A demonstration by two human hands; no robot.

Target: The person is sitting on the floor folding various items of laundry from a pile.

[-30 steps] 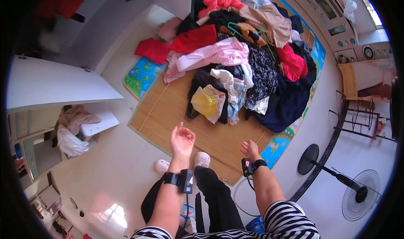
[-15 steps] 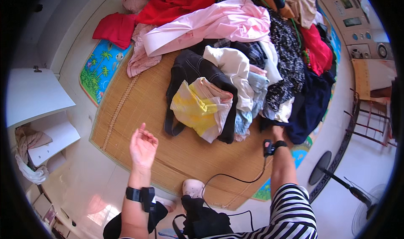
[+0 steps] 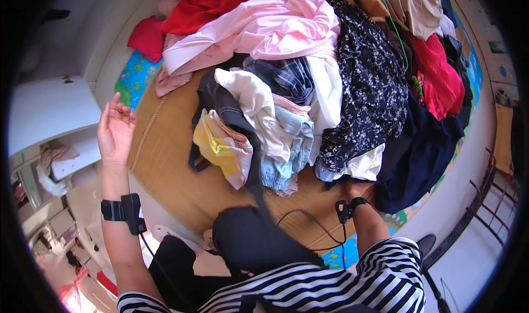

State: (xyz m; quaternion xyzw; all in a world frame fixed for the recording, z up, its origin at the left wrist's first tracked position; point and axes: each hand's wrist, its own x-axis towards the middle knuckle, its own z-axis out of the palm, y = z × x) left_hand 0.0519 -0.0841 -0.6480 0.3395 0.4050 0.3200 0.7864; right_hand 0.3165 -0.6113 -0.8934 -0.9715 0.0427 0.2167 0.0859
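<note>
My left hand (image 3: 117, 134) is raised at the left, palm up with the fingers apart, holding nothing. My right hand (image 3: 359, 190) reaches in at the near edge of a heap of clothes, its fingers hidden under the cloth. Right above it lie a white cloth (image 3: 366, 164) and a black floral garment (image 3: 374, 87), with a navy garment (image 3: 419, 159) to the right. Left of these are light blue denim (image 3: 291, 142), a white garment (image 3: 250, 101) and a folded yellow and white cloth (image 3: 217, 145). A pink garment (image 3: 259, 29) stretches across the back.
The heap sits on a woven straw mat (image 3: 165, 142) over a bright printed play mat (image 3: 136, 76). White shelving (image 3: 52, 115) stands at the left, a dark metal rack (image 3: 487, 208) at the right. A black cable (image 3: 314, 225) loops beside my right wrist.
My view has moved closer to the heap, with my upper body leaning in. My left hand has swung out to the left, still open. My right hand stays at the heap's near edge.
</note>
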